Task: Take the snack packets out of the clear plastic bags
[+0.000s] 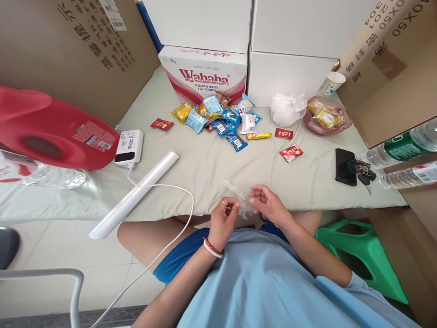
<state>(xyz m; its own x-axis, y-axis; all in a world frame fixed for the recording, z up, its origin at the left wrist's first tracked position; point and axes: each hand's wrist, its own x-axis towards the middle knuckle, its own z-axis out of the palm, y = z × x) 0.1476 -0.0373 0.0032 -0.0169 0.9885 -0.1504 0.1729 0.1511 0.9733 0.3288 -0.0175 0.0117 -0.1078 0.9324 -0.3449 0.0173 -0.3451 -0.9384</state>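
My left hand (223, 218) and my right hand (268, 205) are close together at the near edge of the cloth-covered table (205, 168). Both pinch a small clear plastic bag (238, 195) stretched between them. The left wrist wears a red and white bead bracelet, and a ring shows on one finger. Farther back on the table lies a pile of small snack packets (221, 119) in blue, yellow and red wrappers. Loose red packets (291, 152) lie apart from the pile.
A white roll (134, 195) and a white power bank (129, 146) with its cable lie at left, beside a red container (51, 127). A Wahaha box (203, 75), crumpled bag (287, 108), pink bowl (326, 120), paper cup (332, 83), phone (344, 166), keys, water bottles (404, 148) and green stool (362, 255) stand around.
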